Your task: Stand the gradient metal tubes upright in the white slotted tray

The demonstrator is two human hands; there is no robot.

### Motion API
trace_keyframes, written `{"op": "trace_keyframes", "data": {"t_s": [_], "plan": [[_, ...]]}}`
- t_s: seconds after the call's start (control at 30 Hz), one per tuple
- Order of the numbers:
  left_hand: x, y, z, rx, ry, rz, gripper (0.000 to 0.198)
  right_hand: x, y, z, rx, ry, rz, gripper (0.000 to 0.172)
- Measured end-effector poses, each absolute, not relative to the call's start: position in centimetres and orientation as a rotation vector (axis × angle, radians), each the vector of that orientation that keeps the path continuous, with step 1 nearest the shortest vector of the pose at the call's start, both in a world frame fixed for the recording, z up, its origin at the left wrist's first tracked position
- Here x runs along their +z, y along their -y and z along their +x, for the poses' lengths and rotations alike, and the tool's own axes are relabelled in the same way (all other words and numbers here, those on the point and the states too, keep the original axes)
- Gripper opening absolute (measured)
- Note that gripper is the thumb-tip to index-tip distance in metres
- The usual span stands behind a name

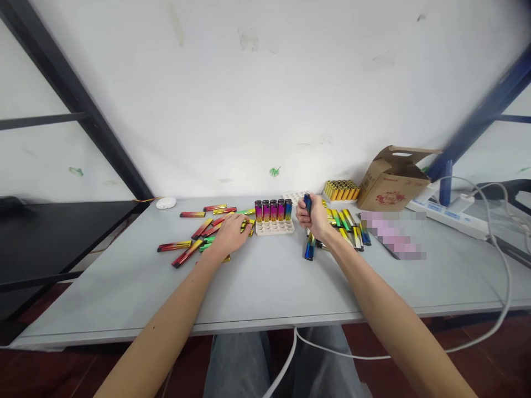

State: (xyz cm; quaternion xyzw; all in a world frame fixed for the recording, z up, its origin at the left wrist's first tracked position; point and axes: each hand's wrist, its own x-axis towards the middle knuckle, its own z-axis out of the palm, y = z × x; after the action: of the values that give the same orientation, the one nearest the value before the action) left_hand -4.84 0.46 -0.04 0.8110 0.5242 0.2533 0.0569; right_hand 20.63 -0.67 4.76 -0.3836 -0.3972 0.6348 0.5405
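A pale tray [275,228] with rows of holes stands mid-table; its back rows hold upright purple lighters [266,210] and a blue one [287,210] at the right end. Just right of it, my right hand [314,217] is closed round a dark blue lighter [307,203], held upright. My left hand [233,233] lies low over the loose lighters left of the tray, its fingers bent near a yellow one [248,222]; what its fingertips grip, if anything, is unclear. Red-yellow lighters [187,254] lie scattered to the left, with blue, green and yellow ones [344,219] to the right.
Behind at the right are a filled tray of yellow lighters [342,191] and an open cardboard box [391,181]. A pink item [390,234], a power strip [454,219] and white cables lie further right. A white case [166,203] sits back left.
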Motion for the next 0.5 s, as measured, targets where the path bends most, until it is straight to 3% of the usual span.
{"op": "trace_keyframes", "data": {"t_s": [0.5], "plan": [[0.0, -0.4, -4.8, 0.780, -1.592, 2.470, 0.023, 3.8, 0.5, 20.6, 1.566, 1.060, -0.861, 0.029]]}}
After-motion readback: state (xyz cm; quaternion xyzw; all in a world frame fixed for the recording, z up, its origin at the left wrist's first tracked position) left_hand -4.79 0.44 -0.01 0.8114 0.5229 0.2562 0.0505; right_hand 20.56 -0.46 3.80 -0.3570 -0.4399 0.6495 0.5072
